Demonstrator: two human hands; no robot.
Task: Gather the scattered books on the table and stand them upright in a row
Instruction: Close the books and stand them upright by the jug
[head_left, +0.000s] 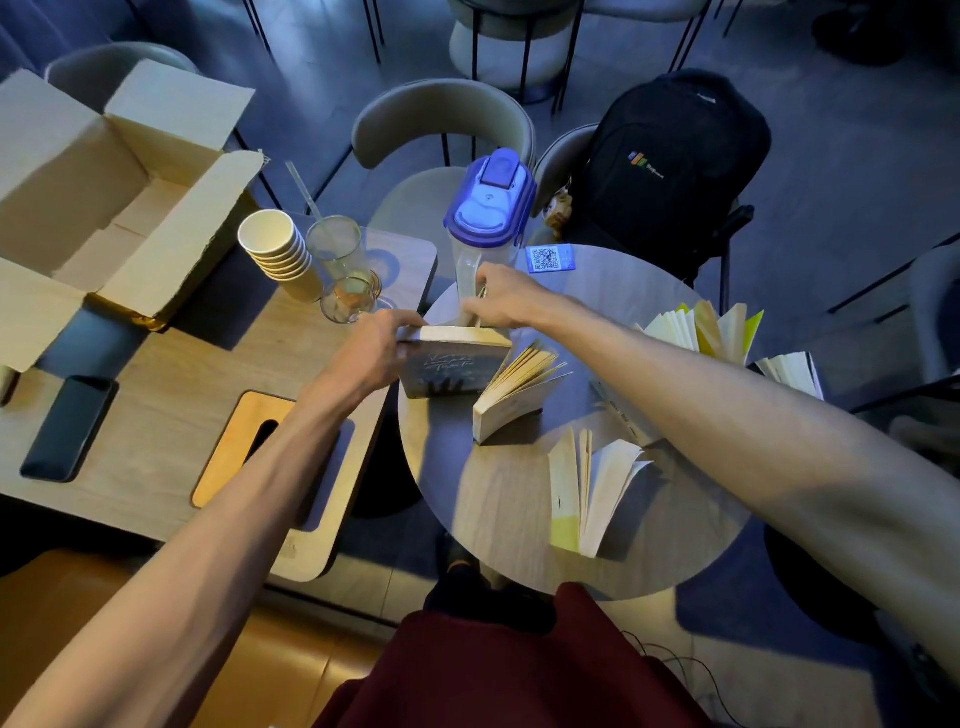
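Note:
A dark-covered book (449, 366) stands upright near the far left edge of the round table (498, 509). My left hand (376, 348) grips its left end. My right hand (498, 299) reaches over its top and pinches something thin behind it, beside the pitcher; what it holds is mostly hidden. A cream book (511, 397) stands fanned open just right of the dark one. A white and yellow-green book (589, 493) stands fanned nearer me. Two more fanned books, one (704, 330) with yellow pages and one white (792, 371), stand at the far right edge.
A clear pitcher with a blue lid (488, 208) stands at the table's far edge beside a QR card (550, 258). The rectangular table on the left holds stacked paper cups (278, 254), glasses (343, 265), an open cardboard box (98, 192), a phone (70, 426) and a wooden tissue box (241, 447). Chairs and a backpack (670, 171) stand behind.

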